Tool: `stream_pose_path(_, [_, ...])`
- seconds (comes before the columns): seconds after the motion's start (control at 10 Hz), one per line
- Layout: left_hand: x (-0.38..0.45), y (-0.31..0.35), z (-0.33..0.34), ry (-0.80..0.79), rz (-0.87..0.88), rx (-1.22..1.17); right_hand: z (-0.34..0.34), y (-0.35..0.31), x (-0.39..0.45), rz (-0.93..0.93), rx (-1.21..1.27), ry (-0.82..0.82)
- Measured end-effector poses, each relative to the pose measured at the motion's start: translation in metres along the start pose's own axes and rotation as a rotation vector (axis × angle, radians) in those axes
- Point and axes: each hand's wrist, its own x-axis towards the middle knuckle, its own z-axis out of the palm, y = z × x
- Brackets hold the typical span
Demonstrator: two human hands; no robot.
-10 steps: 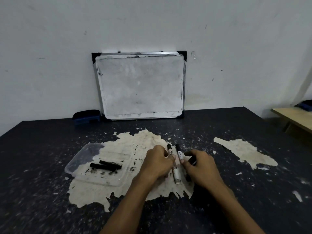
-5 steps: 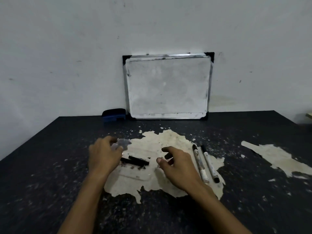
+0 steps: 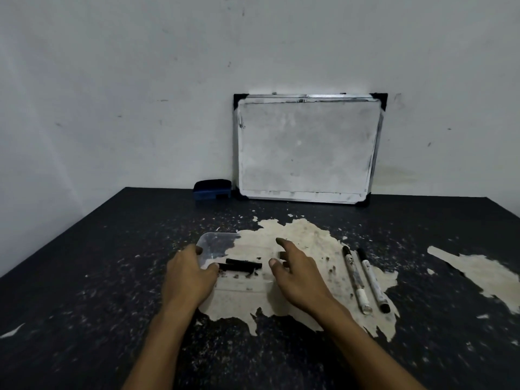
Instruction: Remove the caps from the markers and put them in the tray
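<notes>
On the table [image 3: 84,277], a clear tray [image 3: 216,243] holds two black caps [image 3: 243,264]. The left hand [image 3: 188,277] grips the tray's left edge, thumb over the rim. The right hand [image 3: 298,274] hovers at its right side, fingers spread, holding nothing. Two uncapped markers [image 3: 363,280] lie side by side, right of the tray (tips pointing away).
</notes>
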Motion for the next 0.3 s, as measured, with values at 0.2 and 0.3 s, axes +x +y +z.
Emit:
stream_pose_path(0.2, [0.000, 0.001, -0.001, 0.007, 0.048, -0.024, -0.009, 0.001, -0.007, -0.003, 0.053, 0.027])
stream_pose_path(0.3, [0.000, 0.004, -0.003, 0.072, 0.072, -0.050, -0.022, -0.004, -0.012, -0.018, 0.065, 0.113])
